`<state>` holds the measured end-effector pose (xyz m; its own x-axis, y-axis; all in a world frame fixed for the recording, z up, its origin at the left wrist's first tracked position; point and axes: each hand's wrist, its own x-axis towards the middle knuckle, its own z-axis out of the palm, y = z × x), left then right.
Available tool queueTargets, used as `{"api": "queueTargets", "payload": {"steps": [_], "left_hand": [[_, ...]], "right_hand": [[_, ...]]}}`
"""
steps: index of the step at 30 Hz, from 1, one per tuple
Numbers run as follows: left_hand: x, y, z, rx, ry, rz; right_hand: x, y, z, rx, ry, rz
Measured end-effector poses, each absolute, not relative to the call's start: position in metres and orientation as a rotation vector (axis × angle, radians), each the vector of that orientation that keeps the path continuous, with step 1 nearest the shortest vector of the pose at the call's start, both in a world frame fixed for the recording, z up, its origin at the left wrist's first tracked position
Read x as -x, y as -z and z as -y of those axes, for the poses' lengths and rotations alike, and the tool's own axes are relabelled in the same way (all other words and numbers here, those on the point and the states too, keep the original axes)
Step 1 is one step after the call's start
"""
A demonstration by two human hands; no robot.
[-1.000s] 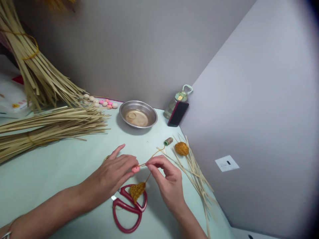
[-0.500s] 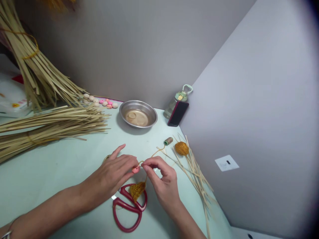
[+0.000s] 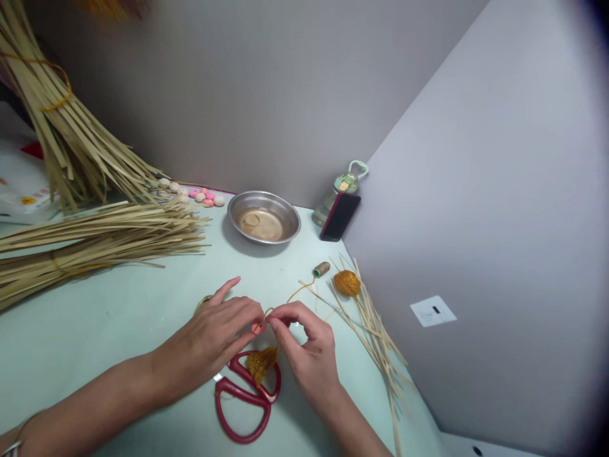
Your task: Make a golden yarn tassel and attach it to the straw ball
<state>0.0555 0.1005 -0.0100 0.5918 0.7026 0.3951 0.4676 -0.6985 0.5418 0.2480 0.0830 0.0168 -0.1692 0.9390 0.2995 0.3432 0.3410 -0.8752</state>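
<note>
A small pink bead (image 3: 257, 328) is pinched in the fingers of my left hand (image 3: 216, 330), its hole facing right. Thumb and forefinger of my right hand (image 3: 309, 346) are pressed together on a thin golden cord (image 3: 269, 310) close beside the bead; a loop of the cord stands up between the hands. Whether the cord passes through the bead I cannot tell. Below the hands a golden tassel (image 3: 261, 365) hangs over or lies on the red-handled scissors (image 3: 243, 407). The cord runs up behind my right hand toward a small spool (image 3: 321, 270).
A metal bowl (image 3: 264, 218) of liquid stands at the back. Straw bundles (image 3: 95, 238) and several beads (image 3: 208, 197) are to the left. A phone (image 3: 340, 217) leans on a bottle (image 3: 328, 206). A golden woven ball (image 3: 347, 283) and loose straw (image 3: 380, 343) lie right.
My right hand has moved slightly left, closer to the bead. The bead has turned a little in my left fingers, which otherwise stay in place.
</note>
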Motion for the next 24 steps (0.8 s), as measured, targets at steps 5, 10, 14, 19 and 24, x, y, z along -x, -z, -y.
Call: {"api": "queueTargets", "payload": {"steps": [5,10,14,19,24], "left_hand": [[-0.0552,0.0108,-0.1006,-2.439,-0.829,-0.945],[-0.0550,0.0112,-0.1012,-2.426,-0.845,-0.948],[-0.0547,0.0123,-0.1014,-2.433,-0.857,-0.945],[-0.0546,0.0125,-0.1011,-2.449,-0.835,-0.951],[-0.0547,0.0122,-0.1011,-2.442,-0.853,-0.944]], "right_hand": [[-0.2482,-0.0152,-0.0835,1.136,-0.798,1.736],[-0.2492,-0.0167,-0.0832,1.140,-0.784,1.756],[-0.2497,-0.0179,-0.0835,1.137,-0.775,1.770],[-0.2493,-0.0186,-0.0823,1.133,-0.741,1.752],[-0.2494,-0.0179,-0.0819,1.118,-0.763,1.778]]}}
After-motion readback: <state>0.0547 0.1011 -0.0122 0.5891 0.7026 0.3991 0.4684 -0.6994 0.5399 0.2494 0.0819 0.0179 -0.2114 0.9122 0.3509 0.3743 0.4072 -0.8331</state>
